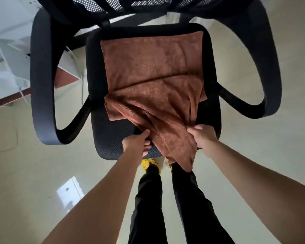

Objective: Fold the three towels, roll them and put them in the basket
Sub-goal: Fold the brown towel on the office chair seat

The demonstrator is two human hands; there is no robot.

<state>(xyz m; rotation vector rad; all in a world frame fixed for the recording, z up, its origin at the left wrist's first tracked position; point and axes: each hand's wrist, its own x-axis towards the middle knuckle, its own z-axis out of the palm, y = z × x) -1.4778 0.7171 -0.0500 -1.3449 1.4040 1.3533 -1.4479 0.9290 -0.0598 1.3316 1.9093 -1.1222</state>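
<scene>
One brown towel [153, 67] is all that shows, spread over the seat of a black office chair [102, 127], and its far part lies flat while the near part is gathered into loose folds that spill over the seat's front edge. No clean fold is made yet, nothing is rolled, and neither a basket nor the other two towels appear, so the task looks to be near its start.

At the left hand [136, 141], thumb and fingers are closed together on the bunched near edge of the towel, the thumb on top and the fingers curled beneath against the seat's front rim. The right hand [203, 136] is fisted around the cloth's right-side gather, fingers clamped shut, though exactly which edge or corner it has is hard to tell beneath the folds. Both bare forearms reach forward from the bottom corners, and below them stand dark trousers [148, 199] on a pale glossy floor [42, 164].
</scene>
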